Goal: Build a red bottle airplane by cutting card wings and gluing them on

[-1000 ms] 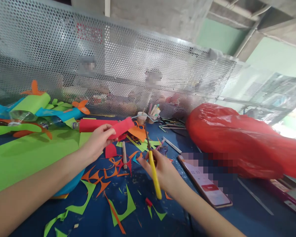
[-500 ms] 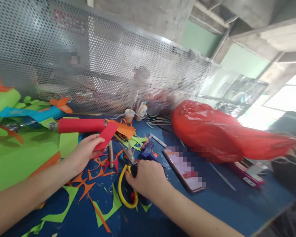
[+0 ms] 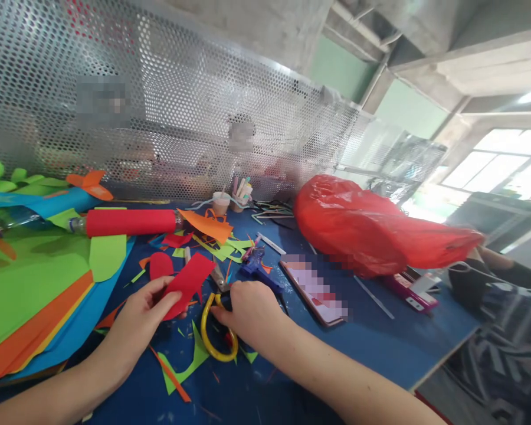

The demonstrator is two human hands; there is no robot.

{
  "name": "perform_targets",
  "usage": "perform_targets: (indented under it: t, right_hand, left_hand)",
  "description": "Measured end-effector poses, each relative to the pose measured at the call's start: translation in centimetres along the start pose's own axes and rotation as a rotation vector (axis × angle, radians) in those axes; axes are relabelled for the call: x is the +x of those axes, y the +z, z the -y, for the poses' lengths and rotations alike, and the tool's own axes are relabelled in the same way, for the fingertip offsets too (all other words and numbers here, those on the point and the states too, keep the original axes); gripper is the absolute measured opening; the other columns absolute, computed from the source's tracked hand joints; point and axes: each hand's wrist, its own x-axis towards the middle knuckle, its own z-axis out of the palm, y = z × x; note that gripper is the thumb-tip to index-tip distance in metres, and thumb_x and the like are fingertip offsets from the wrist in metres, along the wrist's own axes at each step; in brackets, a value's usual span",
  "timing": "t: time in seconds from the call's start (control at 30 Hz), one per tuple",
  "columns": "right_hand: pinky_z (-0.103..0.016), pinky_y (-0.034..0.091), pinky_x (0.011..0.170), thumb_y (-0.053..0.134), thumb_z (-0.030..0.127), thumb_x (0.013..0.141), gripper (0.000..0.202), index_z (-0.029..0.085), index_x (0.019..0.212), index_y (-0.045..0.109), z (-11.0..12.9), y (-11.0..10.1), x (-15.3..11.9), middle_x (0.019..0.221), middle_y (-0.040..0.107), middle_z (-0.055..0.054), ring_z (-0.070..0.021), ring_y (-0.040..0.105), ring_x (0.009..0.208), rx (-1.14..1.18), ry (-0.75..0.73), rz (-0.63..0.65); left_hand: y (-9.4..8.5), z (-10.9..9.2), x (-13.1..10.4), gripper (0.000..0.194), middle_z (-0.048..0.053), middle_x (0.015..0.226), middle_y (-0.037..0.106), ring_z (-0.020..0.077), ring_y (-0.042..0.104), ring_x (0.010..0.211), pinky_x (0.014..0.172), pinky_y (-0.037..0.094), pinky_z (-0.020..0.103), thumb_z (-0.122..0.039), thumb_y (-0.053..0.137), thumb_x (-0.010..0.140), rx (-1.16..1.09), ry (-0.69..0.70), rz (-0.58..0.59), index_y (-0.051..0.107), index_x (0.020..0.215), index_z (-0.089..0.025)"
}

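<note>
While the left hand is closed in a pinch on a red paper strip, thumb on top and fingers under, the strip is held tilted just above the blue table, its upper end pointing toward the mesh. The right hand is laid knuckles-up over the yellow-handled scissors, which rest on the table; fingers are curled onto the handles, but whether they are gripped or only covered cannot be told. The blades are seen poking out just beyond the fingers, toward the strip. 1 yellow handle loop is visible between the 2 hands.

Paper scraps in green, orange and red are scattered around both hands. Large sheets of green paper, with orange and blue ones under them, are stacked at the left. A red roll is lying behind the strip, near the perforated metal screen. A blue glue gun is just beyond the right hand, and a phone is beside it. A red plastic bag is lying well to the right. Small cups with pens are standing by the screen. Another person's striped sleeve is at the right edge.
</note>
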Motion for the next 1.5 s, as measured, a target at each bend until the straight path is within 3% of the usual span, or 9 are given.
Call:
perform_targets:
  t: [0.1,0.23,0.3,0.4,0.5,0.6,0.93,1.5]
  right_hand:
    - [-0.03,0.047,0.059,0.058,0.05,0.081,0.04,0.011,0.083,0.068,-0.9,-0.5,-1.2,0.077,0.071,-0.014,-0.0276,0.068,0.071,0.064,-0.06,-0.001]
    - [-0.028,0.046,0.069,0.045,0.026,0.092,0.025,0.02,0.108,0.063,-3.4,-0.3,-2.8,0.09,0.068,-0.007,-0.0215,0.066,0.082,0.139,-0.061,-0.127]
    - [-0.028,0.044,0.077,0.041,0.019,0.093,0.035,0.024,0.123,0.057,-5.4,0.1,-3.0,0.1,0.064,-0.008,-0.0211,0.062,0.095,0.147,0.018,-0.221]
    - [-0.029,0.041,0.084,0.038,0.014,0.092,0.038,0.023,0.122,0.06,-9.1,0.8,-2.8,0.105,0.06,-0.01,-0.0221,0.057,0.103,0.108,0.177,-0.293]
    - [-0.028,0.04,0.072,0.037,0.017,0.092,0.039,0.03,0.121,0.061,-12.1,1.6,-2.5,0.089,0.057,-0.007,-0.0213,0.059,0.086,0.038,0.379,-0.293]
    - [-0.027,0.039,0.066,0.038,0.019,0.091,0.037,0.025,0.118,0.063,-13.8,2.4,-2.5,0.083,0.054,-0.006,-0.0204,0.058,0.08,0.012,0.397,-0.303]
    - [-0.028,0.038,0.072,0.037,0.017,0.091,0.037,0.021,0.112,0.066,-14.3,3.2,-2.3,0.083,0.055,-0.008,-0.0214,0.057,0.083,-0.023,0.425,-0.257]
    - [-0.03,0.038,0.071,0.036,0.016,0.09,0.038,0.02,0.11,0.068,-14.3,3.1,-2.4,0.083,0.057,-0.01,-0.0236,0.058,0.084,-0.006,0.43,-0.256]
  left_hand:
    - [0.0,0.0,-0.1,0.024,0.0,0.081,0.073,0.0213,0.066,0.077,0.07,0.051,0.026,-0.035,0.07,0.068,0.008,0.022,0.039,0.068,0.088,-0.022]
    - [0.2,-0.5,-0.3,0.024,-0.001,0.08,0.073,0.0211,0.066,0.074,0.067,0.051,0.026,-0.035,0.07,0.067,0.004,0.007,0.059,0.068,0.087,-0.022]
    - [0.3,-0.5,-0.3,0.025,0.0,0.081,0.074,0.0207,0.065,0.072,0.066,0.051,0.026,-0.035,0.069,0.068,0.007,0.004,0.06,0.068,0.089,-0.022]
    - [0.3,-0.5,-0.4,0.025,0.0,0.082,0.073,0.0211,0.065,0.074,0.067,0.051,0.027,-0.035,0.069,0.068,0.013,0.009,0.051,0.068,0.089,-0.021]
    - [0.4,-0.6,-0.4,0.025,0.0,0.084,0.073,0.022,0.065,0.077,0.068,0.052,0.028,-0.035,0.068,0.068,0.021,0.004,0.048,0.068,0.088,-0.021]
    - [0.4,-0.7,-0.4,0.023,0.0,0.084,0.073,0.0224,0.065,0.08,0.069,0.051,0.028,-0.035,0.067,0.068,0.028,0.0,0.054,0.067,0.088,-0.022]
    - [0.1,-0.1,-0.1,0.027,0.001,0.087,0.074,0.0239,0.066,0.085,0.072,0.051,0.028,-0.035,0.067,0.07,0.025,0.028,0.091,0.068,0.093,-0.021]
    - [0.3,-0.2,-0.1,0.028,0.002,0.084,0.073,0.0228,0.065,0.075,0.068,0.051,0.029,-0.036,0.067,0.069,0.034,0.022,0.084,0.068,0.092,-0.021]
